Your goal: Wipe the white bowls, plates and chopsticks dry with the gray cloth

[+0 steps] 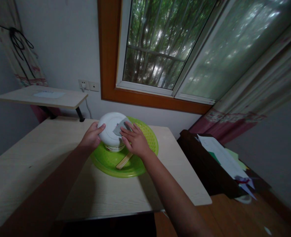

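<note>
My left hand (92, 136) grips the left rim of a white plate (109, 126), thumb on the face towards me. The plate is tilted up, and a round ring on that face suggests its underside. With fingers spread, my right hand (134, 140) presses a grey cloth (120, 126) against the plate's right side. Just below the plate, a stack of white dishes (115, 148) sits in a green plastic basket (101, 164), partly hidden. A bundle of wooden chopsticks (124, 161) lies in the basket beneath my right hand.
The basket stands on a pale wooden table (180, 171). At the back left is a small raised shelf (43, 97) on black legs with a paper on it. A dark brown piece of furniture (197, 164) with papers stands right of the table, below the window (160, 49).
</note>
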`<control>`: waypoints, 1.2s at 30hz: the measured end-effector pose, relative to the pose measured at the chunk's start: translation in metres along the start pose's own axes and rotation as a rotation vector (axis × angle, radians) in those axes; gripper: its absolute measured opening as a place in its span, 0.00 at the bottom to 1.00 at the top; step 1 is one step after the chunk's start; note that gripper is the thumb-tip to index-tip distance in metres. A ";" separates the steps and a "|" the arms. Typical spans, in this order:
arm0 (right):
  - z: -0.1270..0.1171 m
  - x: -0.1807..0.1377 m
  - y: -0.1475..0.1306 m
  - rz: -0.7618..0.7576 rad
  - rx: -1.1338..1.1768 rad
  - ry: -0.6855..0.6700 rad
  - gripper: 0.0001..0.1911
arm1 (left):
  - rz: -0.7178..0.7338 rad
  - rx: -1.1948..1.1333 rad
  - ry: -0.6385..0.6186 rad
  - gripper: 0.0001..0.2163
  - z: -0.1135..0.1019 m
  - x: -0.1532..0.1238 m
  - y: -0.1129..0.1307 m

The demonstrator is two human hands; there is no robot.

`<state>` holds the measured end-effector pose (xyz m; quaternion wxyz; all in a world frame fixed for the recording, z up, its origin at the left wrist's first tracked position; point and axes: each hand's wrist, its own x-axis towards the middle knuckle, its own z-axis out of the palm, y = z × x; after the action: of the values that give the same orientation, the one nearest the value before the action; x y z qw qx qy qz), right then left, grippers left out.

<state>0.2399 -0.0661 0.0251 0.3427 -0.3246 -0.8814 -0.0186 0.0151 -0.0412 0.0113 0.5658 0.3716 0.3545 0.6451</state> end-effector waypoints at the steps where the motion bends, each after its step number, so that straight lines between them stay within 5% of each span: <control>1: -0.001 0.000 -0.002 -0.040 -0.006 -0.031 0.18 | -0.001 -0.008 -0.012 0.19 0.000 0.000 0.000; 7: 0.000 0.004 -0.010 -0.124 -0.111 -0.149 0.24 | -0.079 -0.052 -0.101 0.18 0.001 -0.005 0.002; 18: 0.007 0.003 0.001 0.159 -0.160 -0.002 0.24 | -0.026 -0.074 -0.004 0.15 -0.001 -0.001 0.001; 29: 0.002 0.002 -0.007 -0.128 -0.053 -0.136 0.22 | -0.026 -0.105 -0.035 0.13 -0.002 0.000 0.002; 36: 0.004 0.004 -0.007 0.006 -0.137 -0.131 0.27 | -0.074 -0.076 -0.081 0.13 0.001 -0.003 0.002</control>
<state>0.2305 -0.0683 0.0260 0.2616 -0.3503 -0.8976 -0.0564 0.0153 -0.0446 0.0130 0.6166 0.3623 0.3202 0.6213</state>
